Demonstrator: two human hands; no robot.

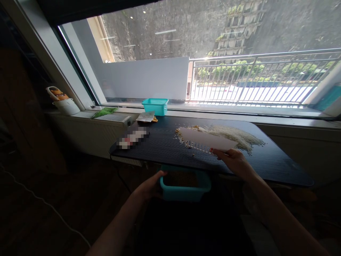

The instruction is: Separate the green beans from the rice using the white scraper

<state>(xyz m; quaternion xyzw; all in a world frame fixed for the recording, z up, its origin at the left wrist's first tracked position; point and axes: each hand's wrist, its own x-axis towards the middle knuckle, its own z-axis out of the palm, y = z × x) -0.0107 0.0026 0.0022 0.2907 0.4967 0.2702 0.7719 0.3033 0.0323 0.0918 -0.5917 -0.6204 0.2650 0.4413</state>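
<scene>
My left hand (pixel 153 183) grips the left rim of a turquoise plastic tub (pixel 183 193), which is held below the table's front edge. Brown grains (pixel 179 177) lie inside this tub. A pale flat sheet with a row of slots along its lower edge (pixel 207 138) is pinched in my right hand (pixel 234 160). The sheet stands tilted over the tabletop, in front of a spread heap of whitish grains (pixel 234 133). Yellowish and brown bits (pixel 177 134) are scattered around its left end. Part of the heap is hidden behind the sheet.
The dark table (pixel 160 142) stands against a window sill. A second turquoise tub (pixel 156 106), a paper packet (pixel 146 116) and a pixelated object (pixel 133 138) are at its left. Beyond them are a radiator (pixel 112 122), a green cloth (pixel 106 112) and a white pot (pixel 66 106).
</scene>
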